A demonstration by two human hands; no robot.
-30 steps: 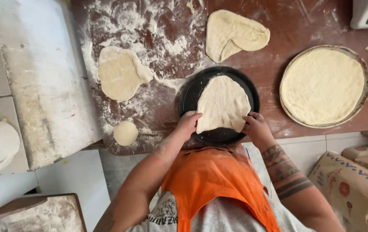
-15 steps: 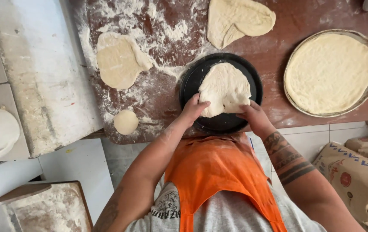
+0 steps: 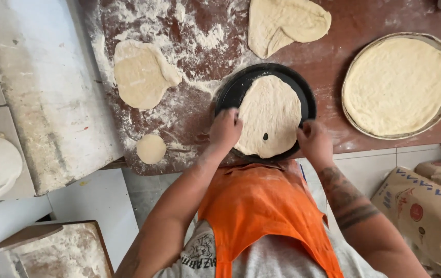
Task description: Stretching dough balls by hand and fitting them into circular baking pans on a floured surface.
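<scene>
A thin oval dough sheet (image 3: pixel 269 114) with a small hole near its lower edge lies in a round black pan (image 3: pixel 241 85) on the floured brown counter. My left hand (image 3: pixel 225 128) presses on the dough's left edge. My right hand (image 3: pixel 313 140) grips the dough's right edge at the pan's rim. Both hands pull the sheet outward.
A flattened dough piece (image 3: pixel 140 73) and a small dough ball (image 3: pixel 151 149) lie left of the pan. A folded sheet (image 3: pixel 285 23) lies behind it. A metal pan filled with dough (image 3: pixel 398 85) sits at right. Paper flour sacks (image 3: pixel 426 206) stand lower right.
The dough sheet has been spread wider across the black pan. My hands have moved apart to its left and right edges.
</scene>
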